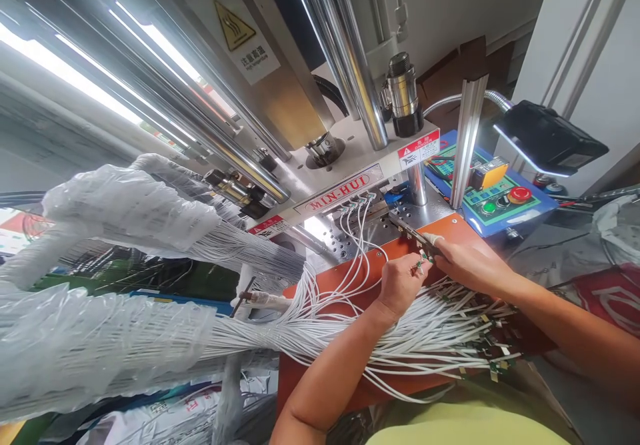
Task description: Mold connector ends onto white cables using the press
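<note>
Over the orange plate (345,272) of a press machine (345,165), both bare hands work close together near the plate's far right corner. The left hand (400,285) sits above the plate, its fingers (419,266) curled and pinched together on what looks like one of the white wires (430,338), though the pinch is small and hard to make out. The right hand (470,262) comes in from the plate's right side, stretched along a narrow metal bar (413,232) lying on that corner. One fingertip is wrapped in white tape (434,238), and whether these fingers clench the bar or only rest on it cannot be told. Dozens of wires fan across the plate, and their ends, tipped with small green pieces (500,365), spill past its near right edge. Some wires rise to a row of small connectors (359,200) at the plate's far edge. Left of the plate, the wires gather into thick bundles wrapped in clear plastic (115,212). Behind the plate stand chrome columns (340,52) and a red-and-white danger label (419,149). To its right lies a control panel (500,198) with green and red buttons, under a black lamp (550,138).
</note>
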